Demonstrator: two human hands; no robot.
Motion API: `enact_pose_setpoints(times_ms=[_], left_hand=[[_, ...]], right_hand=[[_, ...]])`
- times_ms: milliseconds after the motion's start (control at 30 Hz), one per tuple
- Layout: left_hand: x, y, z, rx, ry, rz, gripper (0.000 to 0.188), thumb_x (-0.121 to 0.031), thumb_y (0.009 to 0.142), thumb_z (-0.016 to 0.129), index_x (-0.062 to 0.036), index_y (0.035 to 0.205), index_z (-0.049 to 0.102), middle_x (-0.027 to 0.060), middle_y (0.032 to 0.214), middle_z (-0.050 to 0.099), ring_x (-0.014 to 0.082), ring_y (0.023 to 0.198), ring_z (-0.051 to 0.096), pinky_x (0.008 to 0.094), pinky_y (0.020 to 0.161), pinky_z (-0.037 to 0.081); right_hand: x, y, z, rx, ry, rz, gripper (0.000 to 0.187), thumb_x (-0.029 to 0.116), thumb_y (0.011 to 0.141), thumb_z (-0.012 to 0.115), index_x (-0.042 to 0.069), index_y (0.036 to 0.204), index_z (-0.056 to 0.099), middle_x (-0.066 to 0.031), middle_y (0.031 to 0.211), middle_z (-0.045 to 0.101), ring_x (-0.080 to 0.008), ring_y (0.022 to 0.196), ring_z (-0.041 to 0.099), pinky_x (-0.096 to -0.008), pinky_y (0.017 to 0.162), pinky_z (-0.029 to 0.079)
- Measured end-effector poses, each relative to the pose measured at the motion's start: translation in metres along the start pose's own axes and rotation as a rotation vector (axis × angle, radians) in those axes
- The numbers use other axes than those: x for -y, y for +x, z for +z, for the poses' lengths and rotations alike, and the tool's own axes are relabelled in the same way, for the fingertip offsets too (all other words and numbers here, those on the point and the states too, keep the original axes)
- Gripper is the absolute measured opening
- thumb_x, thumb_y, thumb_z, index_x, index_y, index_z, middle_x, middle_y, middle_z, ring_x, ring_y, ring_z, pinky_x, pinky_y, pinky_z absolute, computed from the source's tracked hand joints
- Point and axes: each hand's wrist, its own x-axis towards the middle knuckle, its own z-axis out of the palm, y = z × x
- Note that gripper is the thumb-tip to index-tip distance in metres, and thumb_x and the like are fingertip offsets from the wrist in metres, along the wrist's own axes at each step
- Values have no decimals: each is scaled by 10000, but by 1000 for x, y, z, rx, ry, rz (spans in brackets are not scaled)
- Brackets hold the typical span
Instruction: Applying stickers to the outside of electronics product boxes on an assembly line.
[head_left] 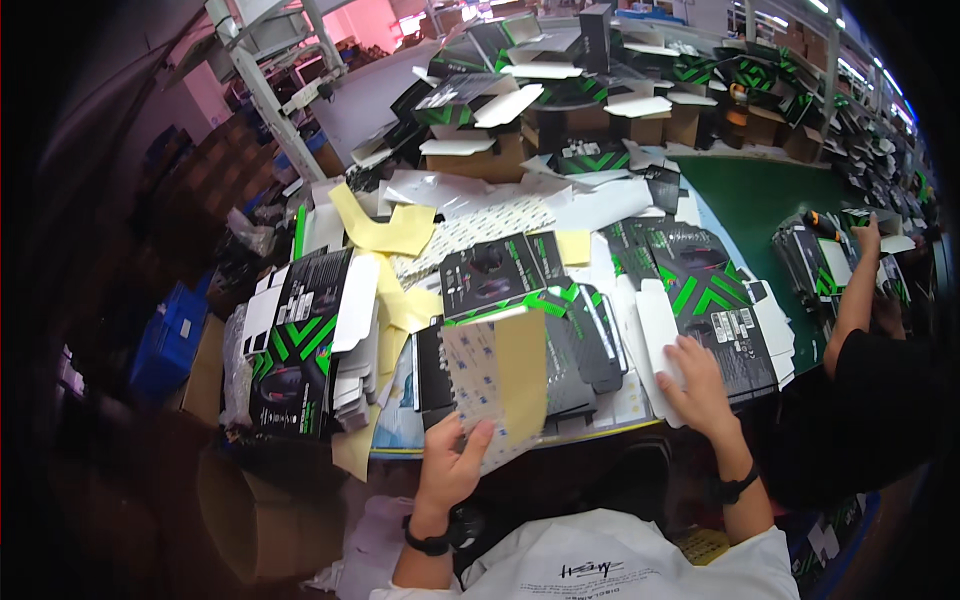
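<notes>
My left hand grips the lower edge of a sticker sheet whose yellow backing paper is partly peeled away on the right. The sheet is held over a pile of flattened black-and-green cartons at the table's near edge. My right hand lies flat on another unfolded black-and-green carton, fingers on its white flap. Both wrists carry black bands.
A stack of flat cartons sits at the left, with loose yellow backing strips and white sheets behind. Assembled boxes pile up at the back. A co-worker's arm reaches over the green table at right. A blue crate stands left.
</notes>
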Motion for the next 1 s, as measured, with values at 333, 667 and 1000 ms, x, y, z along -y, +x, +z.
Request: enact_pose_setpoints(times_ms=[333, 667, 1000], left_hand=[[-13, -17, 45, -14, -549, -284, 261, -176, 937, 579, 60, 1025, 648, 63, 924, 673, 73, 802, 584, 215, 697, 473], [0, -33, 49, 150, -1008, -513, 305, -264, 973, 497, 16, 1033, 600, 72, 852, 666, 107, 697, 630, 236, 634, 508], [3, -16, 37, 126, -1197, -673, 301, -239, 983, 458, 28, 1053, 577, 86, 890, 672, 122, 733, 656, 249, 667, 531]], right_hand=[[152, -7, -28, 218, 714, -32, 399, 262, 707, 807, 27, 904, 551, -42, 660, 579, -109, 503, 546, -236, 468, 447], [147, -31, 7, 382, 1395, 51, 193, 14, 846, 637, -31, 993, 520, -99, 829, 634, -130, 714, 640, -248, 649, 524], [141, -16, -3, -28, 781, -451, 248, 3, 728, 720, 1, 965, 648, -133, 951, 613, -256, 809, 619, -321, 692, 517]])
